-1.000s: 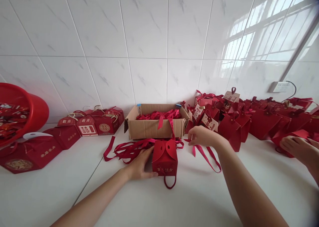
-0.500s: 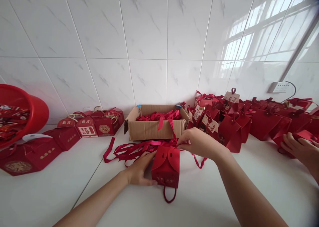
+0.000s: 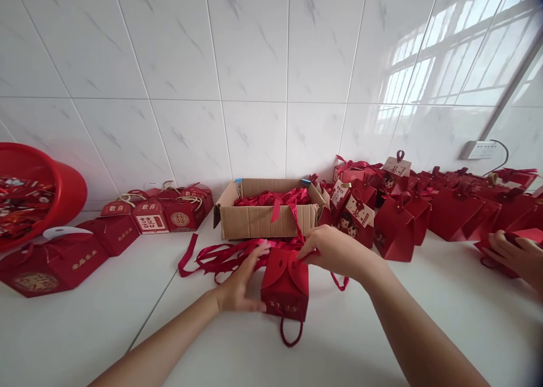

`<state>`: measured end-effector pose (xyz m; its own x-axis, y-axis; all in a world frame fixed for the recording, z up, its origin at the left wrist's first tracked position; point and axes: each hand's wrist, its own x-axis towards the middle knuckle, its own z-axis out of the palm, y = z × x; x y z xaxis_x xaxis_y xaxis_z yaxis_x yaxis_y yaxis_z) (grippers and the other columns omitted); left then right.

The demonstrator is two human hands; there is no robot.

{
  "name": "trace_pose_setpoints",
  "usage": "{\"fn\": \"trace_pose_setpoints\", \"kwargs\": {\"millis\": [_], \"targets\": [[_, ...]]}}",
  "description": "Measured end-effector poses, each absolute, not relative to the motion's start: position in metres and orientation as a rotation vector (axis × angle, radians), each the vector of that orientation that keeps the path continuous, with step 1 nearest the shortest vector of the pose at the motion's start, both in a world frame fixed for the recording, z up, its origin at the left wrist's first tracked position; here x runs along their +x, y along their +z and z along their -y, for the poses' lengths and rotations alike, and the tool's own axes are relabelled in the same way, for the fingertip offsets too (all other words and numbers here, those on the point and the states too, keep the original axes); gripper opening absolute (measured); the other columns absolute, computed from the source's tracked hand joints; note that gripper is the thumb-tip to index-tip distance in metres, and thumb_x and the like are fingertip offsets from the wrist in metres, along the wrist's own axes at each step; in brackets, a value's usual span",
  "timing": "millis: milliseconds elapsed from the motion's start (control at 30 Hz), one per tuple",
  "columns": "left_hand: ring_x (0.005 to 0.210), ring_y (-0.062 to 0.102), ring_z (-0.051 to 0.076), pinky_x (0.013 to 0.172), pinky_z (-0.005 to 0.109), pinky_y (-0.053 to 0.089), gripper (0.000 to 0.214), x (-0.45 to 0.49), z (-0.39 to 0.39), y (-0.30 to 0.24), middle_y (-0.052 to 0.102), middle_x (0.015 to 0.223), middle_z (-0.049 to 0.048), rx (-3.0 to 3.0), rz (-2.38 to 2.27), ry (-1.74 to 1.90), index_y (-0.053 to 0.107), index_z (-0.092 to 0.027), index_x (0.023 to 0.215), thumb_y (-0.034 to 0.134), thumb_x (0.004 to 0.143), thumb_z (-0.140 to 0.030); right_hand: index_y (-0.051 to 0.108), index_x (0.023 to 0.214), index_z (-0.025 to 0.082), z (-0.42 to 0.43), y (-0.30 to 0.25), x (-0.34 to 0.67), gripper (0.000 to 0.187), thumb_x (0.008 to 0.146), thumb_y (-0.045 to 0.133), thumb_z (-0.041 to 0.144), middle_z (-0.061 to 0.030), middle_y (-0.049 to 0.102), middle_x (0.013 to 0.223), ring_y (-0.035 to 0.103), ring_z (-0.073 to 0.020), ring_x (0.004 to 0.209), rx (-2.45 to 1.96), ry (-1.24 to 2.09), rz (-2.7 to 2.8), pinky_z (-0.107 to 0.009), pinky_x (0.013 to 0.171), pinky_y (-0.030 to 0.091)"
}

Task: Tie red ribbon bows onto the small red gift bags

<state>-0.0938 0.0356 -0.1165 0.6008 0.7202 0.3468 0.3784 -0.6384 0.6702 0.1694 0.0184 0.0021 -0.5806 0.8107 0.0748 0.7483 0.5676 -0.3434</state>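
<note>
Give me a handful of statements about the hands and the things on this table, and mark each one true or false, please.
1. The left hand is beside the red gift box with holes in its flaps. True.
2. The right hand is inside the cardboard box. False: it is at the top of the gift box, in front of the cardboard box.
3. Red ribbon lies inside the cardboard box. True.
4. The red tub is at the far right. False: it is at the far left.
5. Another person's hand shows at the right. True.
6. The gift box's cord loop points towards the wall. False: it lies on the near side.
</note>
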Motion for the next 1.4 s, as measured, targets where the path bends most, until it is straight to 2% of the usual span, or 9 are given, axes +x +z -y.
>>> {"fn": "trace_pose_setpoints", "kwargs": {"millis": [67, 133, 267, 467, 600, 700, 800, 1033, 1400], "targets": [[0.137, 0.027, 0.036, 0.109, 0.050, 0.029, 0.097, -0.092, -0.035, -0.100, 0.022, 0.153, 0.0158, 2.227, -0.853, 0.959, 0.019, -0.022, 0.146, 0.040, 0.072, -0.081, 0.078, 0.080, 0.026, -0.018, 0.001, 0.169, 0.024, 0.077, 0.060, 0.010, -0.0032, 0.068, 0.079, 0.059, -0.0164, 0.073, -1.274, 0.405, 2.584, -0.024, 0.060, 0.039], [0.136, 0.029, 0.032, 0.110, 0.046, 0.030, 0.072, -0.088, -0.030, -0.075, 0.031, 0.149, 0.0121, 2.222, -0.888, 1.003, 0.042, -0.023, 0.133, 0.029, 0.083, -0.073, 0.077, 0.075, 0.025, -0.018, 0.000, 0.169, 0.023, 0.076, 0.060, 0.011, -0.0029, 0.067, 0.075, 0.058, -0.0159, 0.070, -1.239, 0.425, 2.595, -0.024, 0.060, 0.038], [0.129, 0.039, 0.028, 0.106, 0.043, 0.036, 0.040, -0.067, -0.010, -0.029, 0.049, 0.134, 0.0077, 2.328, -1.125, 0.701, 0.055, -0.027, 0.119, 0.044, 0.089, -0.051, 0.076, 0.074, 0.026, -0.021, -0.002, 0.170, 0.020, 0.076, 0.060, 0.015, -0.0007, 0.064, 0.067, 0.054, -0.0133, 0.061, -1.185, 0.522, 2.628, -0.024, 0.056, 0.036], [0.117, 0.050, 0.029, 0.099, 0.045, 0.040, 0.043, -0.041, 0.009, -0.013, 0.058, 0.126, 0.0044, 2.556, -1.321, 0.416, 0.058, -0.029, 0.118, 0.062, 0.075, -0.027, 0.074, 0.073, 0.026, -0.024, -0.004, 0.172, 0.009, 0.072, 0.067, 0.022, 0.0029, 0.057, 0.059, 0.042, -0.0091, 0.050, -1.170, 0.603, 2.678, -0.023, 0.048, 0.028], [0.117, 0.051, 0.030, 0.097, 0.044, 0.041, 0.040, -0.034, 0.008, -0.016, 0.059, 0.127, 0.0054, 2.635, -1.323, 0.507, 0.059, -0.026, 0.116, 0.061, 0.076, -0.028, 0.071, 0.066, 0.022, -0.024, -0.006, 0.171, 0.016, 0.077, 0.064, 0.032, 0.0012, 0.057, 0.060, 0.041, -0.0092, 0.049, -1.153, 0.624, 2.695, -0.024, 0.046, 0.027], [0.110, 0.055, 0.029, 0.094, 0.042, 0.042, 0.027, -0.031, 0.007, -0.018, 0.064, 0.117, 0.0049, 2.669, -1.339, 0.506, 0.063, -0.025, 0.103, 0.060, 0.076, -0.026, 0.070, 0.068, 0.021, -0.025, -0.010, 0.168, 0.020, 0.081, 0.056, 0.023, -0.0001, 0.062, 0.064, 0.047, -0.0103, 0.054, -1.138, 0.601, 2.685, -0.024, 0.050, 0.031], [0.102, 0.058, 0.026, 0.091, 0.042, 0.043, 0.024, -0.029, 0.006, -0.022, 0.066, 0.105, 0.0037, 2.683, -1.310, 0.496, 0.063, -0.026, 0.102, 0.055, 0.079, -0.023, 0.068, 0.073, 0.022, -0.027, -0.015, 0.164, 0.018, 0.077, 0.054, 0.011, -0.0003, 0.066, 0.073, 0.054, -0.0111, 0.061, -1.151, 0.581, 2.669, -0.022, 0.054, 0.034], [0.107, 0.057, 0.029, 0.095, 0.048, 0.040, 0.025, -0.027, 0.006, -0.032, 0.061, 0.116, 0.0081, 2.691, -1.333, 0.561, 0.065, -0.024, 0.104, 0.053, 0.083, -0.025, 0.057, 0.076, 0.020, -0.027, -0.018, 0.165, 0.009, 0.074, 0.054, 0.011, -0.0008, 0.062, 0.074, 0.052, -0.0121, 0.062, -1.212, 0.538, 2.595, -0.020, 0.049, 0.032], [0.097, 0.064, 0.022, 0.089, 0.038, 0.048, 0.016, -0.022, 0.003, -0.039, 0.068, 0.106, 0.0047, 2.569, -1.269, 0.929, 0.070, -0.023, 0.083, 0.055, 0.081, -0.016, 0.050, 0.077, 0.020, -0.028, -0.013, 0.174, 0.010, 0.073, 0.054, 0.011, 0.0009, 0.058, 0.075, 0.052, -0.0121, 0.065, -1.165, 0.524, 2.523, -0.021, 0.053, 0.037]]}}
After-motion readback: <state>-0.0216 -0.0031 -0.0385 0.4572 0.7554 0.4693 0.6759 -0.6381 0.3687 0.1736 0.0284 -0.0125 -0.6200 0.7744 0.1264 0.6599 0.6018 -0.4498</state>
